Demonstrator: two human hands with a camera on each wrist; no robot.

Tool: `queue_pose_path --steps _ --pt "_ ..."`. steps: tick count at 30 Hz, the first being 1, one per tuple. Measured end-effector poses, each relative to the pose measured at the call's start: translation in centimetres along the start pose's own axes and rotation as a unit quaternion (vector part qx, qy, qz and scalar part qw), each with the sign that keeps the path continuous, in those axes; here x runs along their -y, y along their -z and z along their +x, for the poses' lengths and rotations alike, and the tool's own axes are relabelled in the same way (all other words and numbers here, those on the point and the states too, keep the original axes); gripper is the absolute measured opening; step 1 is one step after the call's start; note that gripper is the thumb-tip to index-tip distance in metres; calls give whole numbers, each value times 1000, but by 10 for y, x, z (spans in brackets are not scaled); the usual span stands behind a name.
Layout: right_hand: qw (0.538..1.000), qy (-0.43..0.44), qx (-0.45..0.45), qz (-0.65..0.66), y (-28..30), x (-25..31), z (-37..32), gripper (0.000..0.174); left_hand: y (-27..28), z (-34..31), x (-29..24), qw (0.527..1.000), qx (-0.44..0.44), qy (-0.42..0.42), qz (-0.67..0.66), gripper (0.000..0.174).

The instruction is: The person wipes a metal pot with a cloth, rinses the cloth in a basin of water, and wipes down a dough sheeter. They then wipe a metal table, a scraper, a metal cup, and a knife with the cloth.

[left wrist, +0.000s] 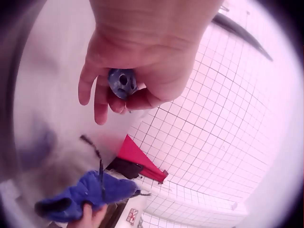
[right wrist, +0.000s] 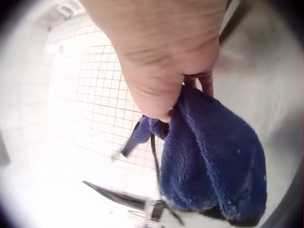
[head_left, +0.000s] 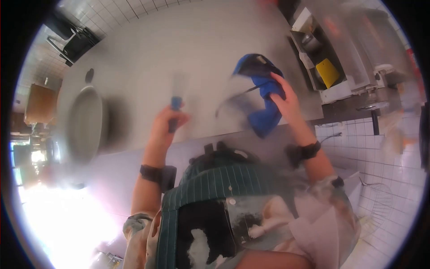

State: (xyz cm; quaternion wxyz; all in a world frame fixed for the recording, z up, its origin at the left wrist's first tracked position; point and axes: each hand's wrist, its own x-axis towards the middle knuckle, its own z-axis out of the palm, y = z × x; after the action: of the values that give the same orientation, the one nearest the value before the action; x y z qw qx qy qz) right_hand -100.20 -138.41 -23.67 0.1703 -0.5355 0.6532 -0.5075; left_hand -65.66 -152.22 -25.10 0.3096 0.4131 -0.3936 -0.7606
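My left hand (head_left: 166, 122) grips a blue handle (head_left: 176, 104) over the near part of the table. The tool's far end is a greyish blur, so its kind is unclear; in the left wrist view the handle's butt end (left wrist: 122, 81) shows a hole. To the right, my right hand (head_left: 286, 101) holds a bunched blue cloth (head_left: 265, 119). The right wrist view shows the cloth's (right wrist: 213, 152) fuzzy pile, a dark patch at its lower edge and a thin dark cord (right wrist: 155, 164) hanging beside it.
A pale table (head_left: 179, 36) spreads beneath both hands. At its left lies a large oval grey dish (head_left: 85, 125), with a small dark object (head_left: 89, 75) beyond. An open tray holding a yellow item (head_left: 328, 73) stands at the right. Black furniture (head_left: 74, 42) is at upper left.
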Motion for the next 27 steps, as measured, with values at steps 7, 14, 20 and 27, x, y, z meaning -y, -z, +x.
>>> queue_pose_path --steps 7,14,20,27 --pt "924 132 -34 -358 -66 -73 -20 53 -11 -1 11 997 49 58 16 35" --pt "983 113 61 -133 -145 -41 -12 45 8 -3 56 985 13 170 36 21" --pt "963 197 179 41 -201 11 -29 40 19 -11 72 986 10 166 32 24" --pt "950 250 150 -116 -198 -47 25 34 26 -50 45 985 14 164 45 17"
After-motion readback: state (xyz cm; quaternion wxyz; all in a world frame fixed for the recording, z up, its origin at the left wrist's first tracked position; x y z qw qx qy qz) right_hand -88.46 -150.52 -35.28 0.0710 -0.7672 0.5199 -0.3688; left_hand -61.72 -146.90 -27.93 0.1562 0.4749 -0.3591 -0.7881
